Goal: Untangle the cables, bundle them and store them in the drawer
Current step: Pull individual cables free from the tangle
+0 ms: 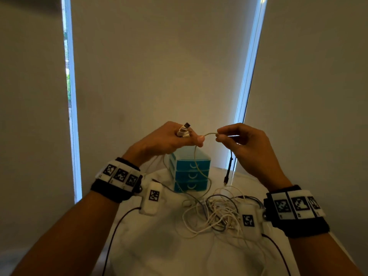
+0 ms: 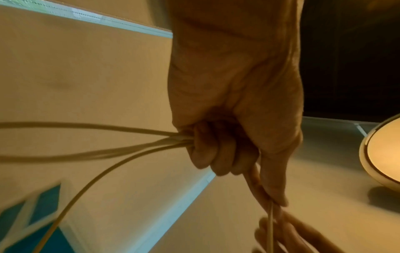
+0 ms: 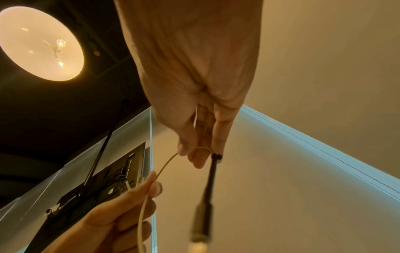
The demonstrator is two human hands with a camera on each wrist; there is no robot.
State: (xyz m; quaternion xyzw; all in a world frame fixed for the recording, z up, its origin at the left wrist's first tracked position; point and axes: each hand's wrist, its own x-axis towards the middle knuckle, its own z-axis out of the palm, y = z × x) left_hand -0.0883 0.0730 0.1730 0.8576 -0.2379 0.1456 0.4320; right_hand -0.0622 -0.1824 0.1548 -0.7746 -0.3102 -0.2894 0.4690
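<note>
Cables (image 1: 213, 214): head view, tangle on table near side, drawer unit (image 1: 189, 172) beyond. Left hand (image 1: 167, 140) clenches plug ends; right hand (image 1: 245, 144) pinches white cable (image 1: 207, 134) strung left-right btwn them.

Left wrist: fist (image 2: 216, 154) grips several strands.

Right wrist: fingertips (image 3: 194, 154) also hold black cable (image 3: 207, 186), hanging down.

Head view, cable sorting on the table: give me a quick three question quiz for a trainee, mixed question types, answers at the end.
1. True or false: the blue drawer unit has a drawer open.
2. The right hand pinches the white cable and what else? A) black cable B) scissors C) tape
3. Fill in: the left hand grips several white ____.

Key: 1 false; 2 A; 3 connectors.
</note>
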